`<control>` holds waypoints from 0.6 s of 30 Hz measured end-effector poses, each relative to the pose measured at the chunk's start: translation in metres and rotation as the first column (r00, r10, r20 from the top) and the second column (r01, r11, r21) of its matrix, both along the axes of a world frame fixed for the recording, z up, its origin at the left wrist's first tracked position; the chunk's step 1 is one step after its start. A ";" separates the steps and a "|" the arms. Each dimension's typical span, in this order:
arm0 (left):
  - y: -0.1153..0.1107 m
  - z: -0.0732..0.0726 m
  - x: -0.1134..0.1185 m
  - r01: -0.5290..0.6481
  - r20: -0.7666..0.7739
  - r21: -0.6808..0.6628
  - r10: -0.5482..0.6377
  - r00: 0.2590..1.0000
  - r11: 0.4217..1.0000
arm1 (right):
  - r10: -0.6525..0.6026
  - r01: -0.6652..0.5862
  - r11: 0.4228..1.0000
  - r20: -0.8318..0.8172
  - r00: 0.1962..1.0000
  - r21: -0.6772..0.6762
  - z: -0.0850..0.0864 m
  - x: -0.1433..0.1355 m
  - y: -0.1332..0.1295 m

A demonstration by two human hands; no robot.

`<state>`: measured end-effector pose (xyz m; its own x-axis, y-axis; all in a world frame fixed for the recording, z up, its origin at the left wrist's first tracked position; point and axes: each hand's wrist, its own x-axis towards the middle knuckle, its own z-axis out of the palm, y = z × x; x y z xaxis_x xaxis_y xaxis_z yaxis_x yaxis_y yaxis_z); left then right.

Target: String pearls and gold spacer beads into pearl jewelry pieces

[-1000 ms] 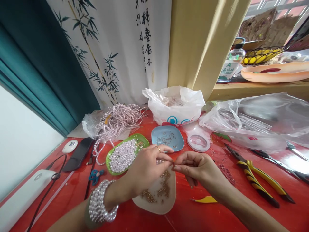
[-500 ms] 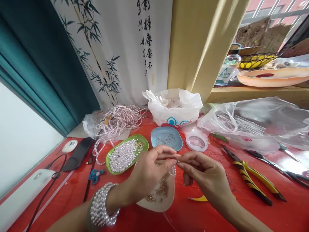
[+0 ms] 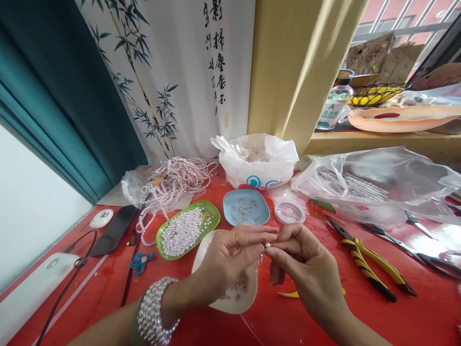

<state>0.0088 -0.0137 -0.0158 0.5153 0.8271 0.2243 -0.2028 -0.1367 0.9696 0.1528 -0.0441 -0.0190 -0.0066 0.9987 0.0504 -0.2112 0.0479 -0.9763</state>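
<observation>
Above a cream dish (image 3: 234,307) of small gold beads, my two hands meet at the fingertips. A white pearl bead (image 3: 267,245) shows between them. My left hand (image 3: 230,259), with a ring and a pearl bracelet (image 3: 155,310) at its wrist, pinches at the bead's left side. My right hand (image 3: 306,262) has thumb and index finger closed on the bead from the right. A few more pearls hang just below the fingers, partly hidden. Behind are a green tray (image 3: 213,210) of white pearls and a blue dish (image 3: 246,194) of metal pins.
Pearl strands (image 3: 183,178) lie at the back left, beside a phone (image 3: 114,230). White plastic bag (image 3: 257,166) and clear bag (image 3: 396,178) stand behind. Yellow-black pliers (image 3: 370,264), scissors (image 3: 406,250) and yellow-handled tweezers (image 3: 290,294) lie at the right.
A white pearl now shows between the fingertips. My left fingers have stretched further right over the right fingertips. The view has shifted slightly.
</observation>
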 end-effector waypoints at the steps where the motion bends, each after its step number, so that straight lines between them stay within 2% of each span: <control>1: 0.000 -0.001 0.000 0.021 0.005 0.019 -0.021 1.000 1.000 | -0.012 0.012 1.000 0.003 1.000 0.014 0.000 0.000 0.000; 3: -0.001 -0.002 -0.001 0.067 0.025 0.042 -0.068 0.997 0.997 | -0.049 0.045 0.996 0.056 0.997 0.072 0.000 0.001 -0.001; 5: -0.002 0.000 -0.002 0.105 0.032 0.048 -0.107 0.994 0.993 | -0.130 0.092 0.976 0.185 0.974 0.198 0.000 0.003 -0.002; 7: -0.003 0.003 -0.003 0.124 0.012 0.042 -0.125 0.992 0.991 | -0.244 0.111 0.923 0.336 0.910 0.369 0.002 0.006 -0.003; 10: -0.004 0.008 -0.004 0.121 -0.023 0.021 -0.121 0.992 0.992 | -0.351 0.042 0.843 0.490 0.798 0.536 0.006 0.010 -0.002; 13: -0.003 0.010 -0.004 0.116 -0.056 0.031 -0.114 0.992 0.993 | -0.348 -0.028 0.830 0.556 0.755 0.558 0.010 0.012 -0.001; 16: 0.001 0.010 -0.006 0.132 -0.109 0.065 -0.124 0.986 0.989 | -0.310 -0.076 0.832 0.574 0.758 0.550 0.009 0.014 -0.001; 18: 0.003 0.010 -0.007 0.138 -0.156 0.074 -0.126 0.980 0.988 | -0.303 -0.107 0.813 0.571 0.763 0.573 0.007 0.014 -0.002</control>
